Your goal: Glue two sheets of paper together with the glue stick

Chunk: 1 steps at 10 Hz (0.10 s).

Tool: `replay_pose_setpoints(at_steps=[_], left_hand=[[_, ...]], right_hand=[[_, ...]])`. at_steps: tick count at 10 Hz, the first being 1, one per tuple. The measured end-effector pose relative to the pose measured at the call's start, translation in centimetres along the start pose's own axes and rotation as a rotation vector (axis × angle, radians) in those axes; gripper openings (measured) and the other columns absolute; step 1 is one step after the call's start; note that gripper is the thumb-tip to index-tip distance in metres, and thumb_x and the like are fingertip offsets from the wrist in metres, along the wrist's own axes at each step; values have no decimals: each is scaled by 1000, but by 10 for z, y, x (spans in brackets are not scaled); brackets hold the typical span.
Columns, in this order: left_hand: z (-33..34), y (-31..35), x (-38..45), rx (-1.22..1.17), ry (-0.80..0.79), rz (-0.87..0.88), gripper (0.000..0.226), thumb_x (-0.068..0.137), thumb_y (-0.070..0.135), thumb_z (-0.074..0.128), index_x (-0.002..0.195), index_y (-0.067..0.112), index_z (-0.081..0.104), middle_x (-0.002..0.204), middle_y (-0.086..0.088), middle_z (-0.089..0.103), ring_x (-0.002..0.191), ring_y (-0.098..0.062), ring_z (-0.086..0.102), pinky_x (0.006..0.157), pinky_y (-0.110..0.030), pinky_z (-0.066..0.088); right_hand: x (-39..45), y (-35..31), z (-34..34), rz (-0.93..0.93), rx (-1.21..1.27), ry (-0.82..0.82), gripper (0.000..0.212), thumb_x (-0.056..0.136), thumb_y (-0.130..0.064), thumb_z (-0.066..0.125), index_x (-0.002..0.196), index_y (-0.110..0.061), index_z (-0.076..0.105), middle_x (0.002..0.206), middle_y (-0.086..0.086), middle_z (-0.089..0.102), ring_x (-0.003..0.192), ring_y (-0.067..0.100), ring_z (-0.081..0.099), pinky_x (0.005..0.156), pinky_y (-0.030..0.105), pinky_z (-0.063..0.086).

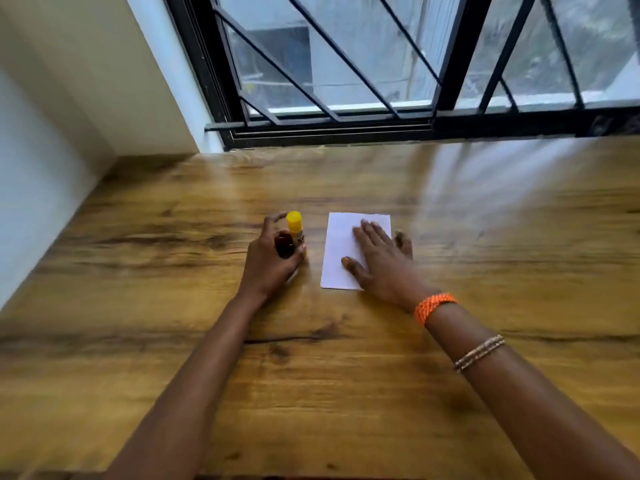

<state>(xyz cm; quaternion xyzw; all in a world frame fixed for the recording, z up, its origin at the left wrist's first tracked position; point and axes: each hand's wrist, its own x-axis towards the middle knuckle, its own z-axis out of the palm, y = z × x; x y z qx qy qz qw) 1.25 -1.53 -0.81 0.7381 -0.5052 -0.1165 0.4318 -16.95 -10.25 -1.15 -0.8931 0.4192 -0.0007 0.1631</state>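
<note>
A small white paper (341, 244) lies flat on the wooden table (173, 306), a little right of centre. My right hand (379, 258) rests flat on it with straight, spread fingers; I cannot tell whether one sheet or two lie there. Left of the paper stands a yellow glue stick (295, 230) with its yellow cap on top. My left hand (273, 261) curls loosely round its lower part, the thumb touching its base and the forefinger lifted off the cap.
The table runs back to a black-framed window (346, 126) with slanted bars. A white wall (52, 133) closes off the left side. An orange band (434, 306) and thin bangles sit on my right wrist.
</note>
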Motion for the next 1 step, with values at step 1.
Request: replay_pose_setpoints(at_steps=[1], left_hand=[[-1, 7, -3, 12, -55, -38, 64, 75, 10, 72, 130, 10, 40, 105, -7, 69, 98, -25, 65, 80, -20, 41]], right_hand=[[-1, 2, -12, -7, -23, -35, 67, 98, -50, 27, 151, -17, 5, 160, 1, -1, 147, 13, -2, 115, 50, -6]])
